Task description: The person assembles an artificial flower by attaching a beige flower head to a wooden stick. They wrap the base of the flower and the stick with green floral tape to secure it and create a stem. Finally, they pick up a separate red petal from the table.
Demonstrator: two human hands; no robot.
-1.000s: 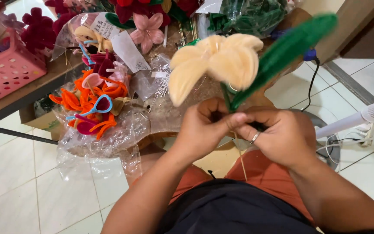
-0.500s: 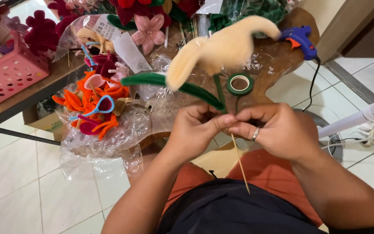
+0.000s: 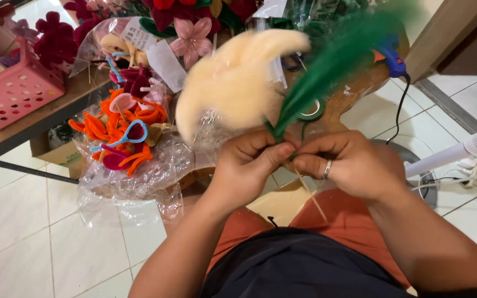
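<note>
Both hands meeting at frame centre over the lap. Left hand (image 3: pixel 249 165) and right hand (image 3: pixel 349 165) are each pinching the base of a cream fuzzy flower (image 3: pixel 233 83), grip pressed tight where a green fuzzy leaf (image 3: pixel 332 66) is joining it; both blurred, rising toward top centre. A thin stick stem (image 3: pixel 311 193) is hanging below the fingers. Flower and leaf are blocking part of the wooden surface (image 3: pixel 360 91). Green tape roll (image 3: pixel 313 110) partly hidden behind the leaf. Blue glue gun (image 3: pixel 390 55) upper right. Bag of orange pipe-cleaner pieces (image 3: pixel 122 132) left of centre, pink basket (image 3: pixel 12 91) upper left.
</note>
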